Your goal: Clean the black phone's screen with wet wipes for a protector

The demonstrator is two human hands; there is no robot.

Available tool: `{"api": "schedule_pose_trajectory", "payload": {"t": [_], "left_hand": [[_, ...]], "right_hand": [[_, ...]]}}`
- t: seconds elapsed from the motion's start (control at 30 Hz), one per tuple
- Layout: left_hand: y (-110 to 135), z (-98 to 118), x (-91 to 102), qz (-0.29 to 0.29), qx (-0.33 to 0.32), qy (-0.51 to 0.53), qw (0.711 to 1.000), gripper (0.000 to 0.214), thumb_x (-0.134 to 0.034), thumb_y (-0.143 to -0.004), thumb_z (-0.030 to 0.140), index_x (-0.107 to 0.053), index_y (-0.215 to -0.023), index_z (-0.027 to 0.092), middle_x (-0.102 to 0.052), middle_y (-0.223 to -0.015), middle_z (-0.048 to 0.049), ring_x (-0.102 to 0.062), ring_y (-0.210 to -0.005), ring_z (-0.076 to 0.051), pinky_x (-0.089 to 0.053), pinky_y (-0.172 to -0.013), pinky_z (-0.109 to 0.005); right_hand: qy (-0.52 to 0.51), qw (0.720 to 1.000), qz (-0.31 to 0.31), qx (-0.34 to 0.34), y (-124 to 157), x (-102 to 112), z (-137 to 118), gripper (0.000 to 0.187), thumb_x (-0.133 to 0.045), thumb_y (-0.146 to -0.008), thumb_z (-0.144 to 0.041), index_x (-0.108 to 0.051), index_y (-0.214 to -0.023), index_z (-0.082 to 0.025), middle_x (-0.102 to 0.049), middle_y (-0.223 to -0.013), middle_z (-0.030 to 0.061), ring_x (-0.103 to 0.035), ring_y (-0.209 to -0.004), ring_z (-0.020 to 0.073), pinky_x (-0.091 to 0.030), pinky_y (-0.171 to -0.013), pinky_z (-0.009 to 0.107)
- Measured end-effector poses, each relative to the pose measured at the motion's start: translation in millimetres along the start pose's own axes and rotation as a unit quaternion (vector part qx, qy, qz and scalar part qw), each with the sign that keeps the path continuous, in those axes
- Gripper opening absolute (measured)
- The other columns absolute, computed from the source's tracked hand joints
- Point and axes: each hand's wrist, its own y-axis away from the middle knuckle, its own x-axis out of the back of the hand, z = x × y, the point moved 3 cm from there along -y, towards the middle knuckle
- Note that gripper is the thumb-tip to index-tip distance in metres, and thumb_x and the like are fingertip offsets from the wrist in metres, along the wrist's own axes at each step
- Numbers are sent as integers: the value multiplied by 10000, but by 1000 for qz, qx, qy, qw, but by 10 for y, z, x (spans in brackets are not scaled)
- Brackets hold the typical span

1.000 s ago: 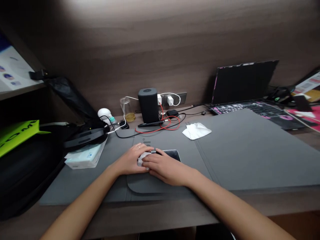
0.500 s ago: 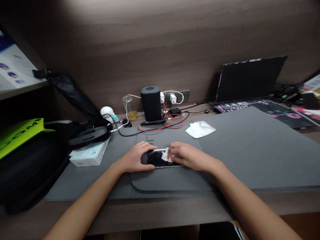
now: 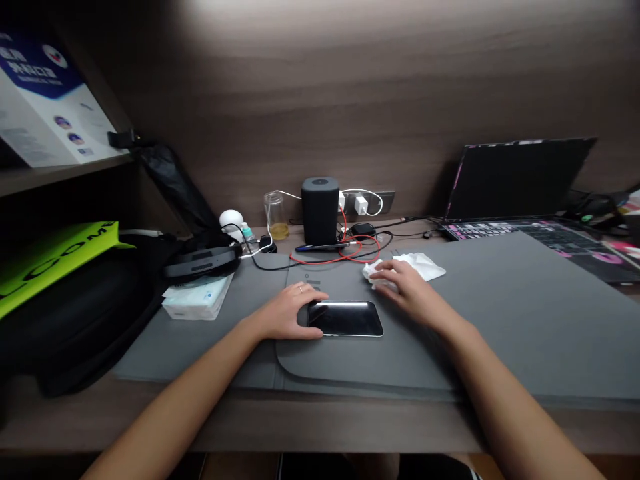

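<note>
A smartphone [image 3: 350, 319] lies face up on the grey mat, its dark screen reflecting light. My left hand [image 3: 290, 312] grips its left end, thumb on the near edge and fingers on the far edge; a ring shows on one finger. Beyond the phone's right end, my right hand [image 3: 407, 290] is closed around a crumpled tissue [image 3: 369, 271], low over the mat. Just behind that hand, a flatter white tissue [image 3: 425, 267] lies on the mat, partly covered by the fingers.
A tissue pack [image 3: 197, 298] lies at the left under a dark grey device [image 3: 200, 261]. Toward the wall stand a black speaker [image 3: 320, 212] and a glass jar [image 3: 277, 217], with a red cable [image 3: 325, 261] in front. An open laptop [image 3: 520, 180] sits at the right.
My right hand has lifted the crumpled tissue off the phone screen and carried it away and to the right, beside the flatter tissue. My left hand stays on the phone. The view has shifted.
</note>
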Motion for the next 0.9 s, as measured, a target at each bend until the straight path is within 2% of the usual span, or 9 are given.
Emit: {"api": "schedule_pose_trajectory", "payload": {"t": [0.07,0.1,0.23,0.3,0.37,0.47,0.53,0.7,0.9], "left_hand": [[2,-10,-11,1,0,-3,1000,611,-772,-806,445,-539,-1329,231,-623,-1222,-86,-561,-1154,-287,-427,-1047,-433],[3,-18,-17,3,0,-5,1000,629,-773,-803,453,-530,-1339,231,-618,-1237,-88,-554,-1169,-292,-424,-1053,-438],[9,-51,-34,9,5,-8,1000,700,-794,-774,477,-498,-1358,229,-608,-1246,-92,-555,-1154,-298,-446,-1024,-440],[9,-58,-39,9,10,-1,1000,697,-817,-746,478,-515,-1320,221,-618,-1205,-84,-573,-1099,-289,-470,-985,-427],[9,-62,-41,10,16,9,1000,740,-839,-720,474,-505,-1327,215,-612,-1227,-89,-576,-1098,-290,-476,-981,-426],[12,-68,-42,14,27,23,999,944,-858,-701,463,-367,-1469,219,-550,-1374,-119,-550,-1197,-312,-453,-1033,-447],[14,-68,-43,11,34,26,999,999,-859,-701,459,-316,-1505,223,-520,-1427,-128,-534,-1240,-324,-443,-1052,-459],[14,-35,-37,-1,17,17,1000,994,-856,-708,461,-315,-1509,235,-474,-1496,-130,-494,-1305,-342,-381,-1119,-492],[21,-30,-34,-1,17,9,1000,949,-844,-724,428,-335,-1499,228,-509,-1454,-131,-514,-1275,-335,-422,-1082,-475]], "right_hand": [[27,999,2,36,-48,-92,-188,284,-538,-970,-358,-674,-1161,-196,-562,-1298,167,-537,-1166,327,-438,-985,527],[27,998,0,50,-77,-144,-315,292,-528,-985,-362,-665,-1185,-198,-563,-1295,161,-537,-1165,316,-445,-980,513],[10,993,-80,82,-231,-416,-830,352,-511,-1004,-464,-669,-1169,-197,-607,-1056,112,-571,-963,248,-490,-852,405],[16,994,-80,75,-298,-523,-956,371,-557,-975,-494,-681,-1119,-176,-579,-1025,114,-550,-925,240,-485,-822,389],[11,996,-67,59,-326,-601,-980,390,-577,-958,-514,-678,-1114,-171,-557,-1035,119,-535,-925,242,-479,-824,390],[-6,998,-52,38,-300,-668,-931,384,-591,-950,-506,-666,-1144,-183,-536,-1096,129,-531,-980,257,-470,-870,411],[-16,998,-58,34,-269,-694,-908,374,-609,-943,-486,-658,-1160,-186,-528,-1123,133,-531,-1003,263,-467,-890,419],[-27,996,-79,31,-244,-750,-917,360,-624,-934,-475,-646,-1141,-182,-526,-1131,135,-532,-1003,265,-470,-890,427],[-30,996,-77,29,-250,-809,-904,389,-631,-923,-497,-632,-1151,-181,-519,-1149,138,-527,-1013,269,-467,-892,435]]}}
